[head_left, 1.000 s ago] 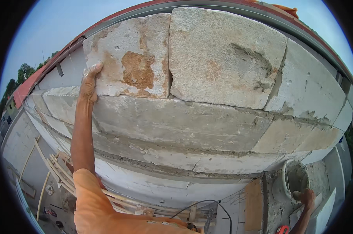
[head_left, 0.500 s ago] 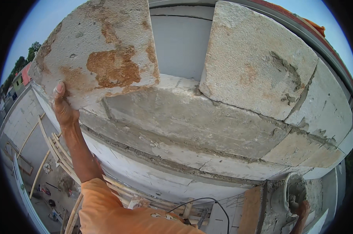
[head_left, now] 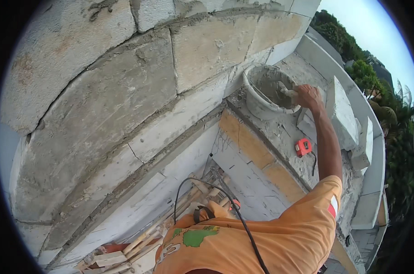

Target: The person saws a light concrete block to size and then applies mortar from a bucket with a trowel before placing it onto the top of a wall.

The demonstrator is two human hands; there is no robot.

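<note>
My right hand (head_left: 309, 95) reaches over the rim of a grey plastic bucket (head_left: 258, 106) that holds wet mortar (head_left: 273, 90), its fingers wrapped round a mortar-smeared tool (head_left: 288, 92), probably a trowel. The bucket stands on a dusty concrete ledge (head_left: 289, 130) against the block wall (head_left: 97, 123). A red tape measure (head_left: 303, 147) lies on that ledge below my hand. My left hand is outside the picture.
Loose white blocks (head_left: 344, 118) rest along the ledge's right side, with a parapet edge (head_left: 371, 137) and trees (head_left: 362, 75) beyond. Below are bamboo poles and boards (head_left: 138, 249). A black cable (head_left: 243, 223) loops across my orange shirt (head_left: 280, 237).
The view has swung right toward the bucket, which now sits higher in the picture with my right hand at it. My left hand, earlier shifting a stained block leftward, has left view.
</note>
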